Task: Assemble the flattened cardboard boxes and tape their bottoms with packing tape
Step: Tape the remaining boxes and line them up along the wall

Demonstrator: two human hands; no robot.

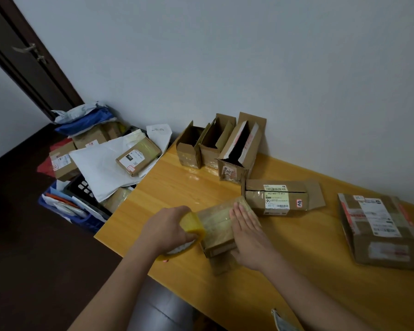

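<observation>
A small cardboard box (219, 229) lay on its side near the front-left edge of the wooden table (296, 271), its closed bottom flaps turned up, presumably so the seam could take a strip of tape. The left hand (166, 226) gripped a yellowish roll of packing tape (193, 226), fingers curled over it, at the left end of the box; clear tape seemed to run from the roll across the box's upper face, though glare made its edge hard to follow. The right hand (245, 225) lay flat on the box with fingers straight and together, holding nothing, likely pressing the tape down and keeping the box steady while the roll was drawn away.

Against the wall stood 3 assembled boxes (219, 144) in a row, open tops up, seemingly parked there as finished work. Just behind the box in hand lay a labelled box (277, 197) on its side with an end flap open, and further right a larger flattened box (378, 230) covered in shipping labels rested on the table, probably waiting its turn. Beyond the table's left end a heap of parcels and white mailer bags (105, 161) filled a blue crate (81, 218) on the floor.
</observation>
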